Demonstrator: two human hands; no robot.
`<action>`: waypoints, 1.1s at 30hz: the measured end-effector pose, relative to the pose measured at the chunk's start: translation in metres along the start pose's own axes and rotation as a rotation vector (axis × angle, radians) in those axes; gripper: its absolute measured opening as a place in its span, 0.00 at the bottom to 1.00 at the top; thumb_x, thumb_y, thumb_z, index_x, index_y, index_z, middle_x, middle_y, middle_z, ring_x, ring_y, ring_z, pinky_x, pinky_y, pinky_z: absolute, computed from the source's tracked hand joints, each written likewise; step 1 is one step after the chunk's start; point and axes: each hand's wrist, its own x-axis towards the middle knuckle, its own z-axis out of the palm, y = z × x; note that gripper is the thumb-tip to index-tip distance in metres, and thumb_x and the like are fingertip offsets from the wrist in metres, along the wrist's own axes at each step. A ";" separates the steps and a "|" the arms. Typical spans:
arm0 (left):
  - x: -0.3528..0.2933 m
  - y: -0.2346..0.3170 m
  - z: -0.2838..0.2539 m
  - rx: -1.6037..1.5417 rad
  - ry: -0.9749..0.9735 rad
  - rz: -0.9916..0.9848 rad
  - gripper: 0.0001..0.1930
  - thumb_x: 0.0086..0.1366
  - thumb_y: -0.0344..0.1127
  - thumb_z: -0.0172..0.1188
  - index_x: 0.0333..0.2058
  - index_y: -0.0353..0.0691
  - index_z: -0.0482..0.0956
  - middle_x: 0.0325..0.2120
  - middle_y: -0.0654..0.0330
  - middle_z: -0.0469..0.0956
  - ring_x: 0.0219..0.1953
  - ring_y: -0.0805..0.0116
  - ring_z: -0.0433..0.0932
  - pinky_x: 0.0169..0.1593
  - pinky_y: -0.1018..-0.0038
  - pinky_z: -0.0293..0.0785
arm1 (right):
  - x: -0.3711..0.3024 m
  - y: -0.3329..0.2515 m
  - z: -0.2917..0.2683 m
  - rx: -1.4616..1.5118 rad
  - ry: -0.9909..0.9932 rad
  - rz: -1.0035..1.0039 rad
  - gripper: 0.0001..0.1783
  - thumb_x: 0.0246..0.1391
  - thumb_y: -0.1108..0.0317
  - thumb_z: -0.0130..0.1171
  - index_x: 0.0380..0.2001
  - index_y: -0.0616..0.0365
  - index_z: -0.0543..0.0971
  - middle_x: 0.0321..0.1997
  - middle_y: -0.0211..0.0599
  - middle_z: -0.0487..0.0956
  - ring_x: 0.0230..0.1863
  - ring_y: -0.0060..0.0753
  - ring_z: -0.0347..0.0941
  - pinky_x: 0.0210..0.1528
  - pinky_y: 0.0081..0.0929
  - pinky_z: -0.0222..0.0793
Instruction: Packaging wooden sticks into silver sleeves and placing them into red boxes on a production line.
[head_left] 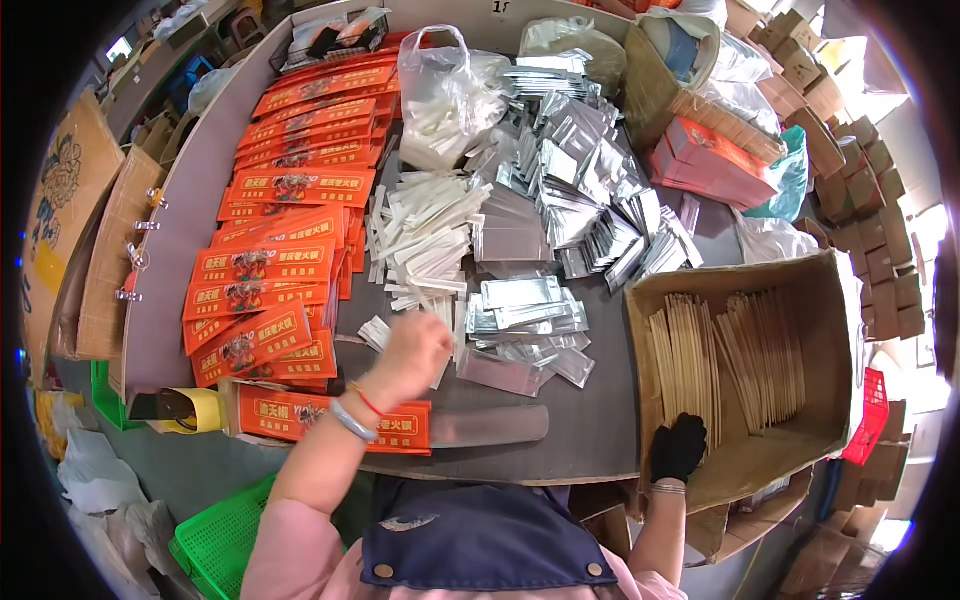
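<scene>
My left hand (408,352) is bare and hovers over the near end of a heap of slim white packets (425,235). Its fingers are curled into a pinch; whatever is between them does not show. Under that forearm lies a red printed packet (272,412), and a clear plastic sleeve (490,427) extends to its right. In a black glove, my right hand (678,448) reaches into a cardboard box (745,475) on the right. Its bent fingers close at the near end of the left row of thin wooden chopsticks (683,360).
Overlapping red packets (265,265) cover the table's left side. Silvery flat sachets (590,200) pile up in the middle, beside a clear plastic bag (450,95) of white packets. Another carton (655,95) stands at the back right. A green basket (215,535) sits below the table.
</scene>
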 end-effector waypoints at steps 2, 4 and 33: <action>-0.001 0.035 0.023 0.087 -0.032 0.028 0.11 0.48 0.36 0.69 0.29 0.45 0.77 0.33 0.61 0.74 0.41 0.58 0.71 0.47 0.63 0.65 | 0.002 -0.006 -0.003 0.006 -0.010 -0.005 0.11 0.48 0.65 0.62 0.32 0.58 0.73 0.36 0.45 0.73 0.43 0.49 0.72 0.42 0.45 0.69; -0.001 0.041 0.032 0.166 -0.018 0.047 0.11 0.48 0.36 0.69 0.30 0.46 0.77 0.34 0.61 0.74 0.42 0.57 0.71 0.46 0.63 0.65 | 0.002 -0.010 -0.006 0.020 -0.036 -0.007 0.11 0.48 0.65 0.62 0.31 0.58 0.73 0.36 0.45 0.73 0.42 0.48 0.72 0.43 0.44 0.69; -0.090 0.072 -0.012 0.107 -0.114 -0.073 0.41 0.37 0.38 0.77 0.54 0.38 0.72 0.47 0.59 0.72 0.50 0.55 0.69 0.56 0.60 0.65 | -0.016 -0.142 -0.004 0.743 -0.201 -0.832 0.10 0.49 0.69 0.64 0.37 0.56 0.81 0.33 0.44 0.79 0.38 0.47 0.77 0.40 0.38 0.73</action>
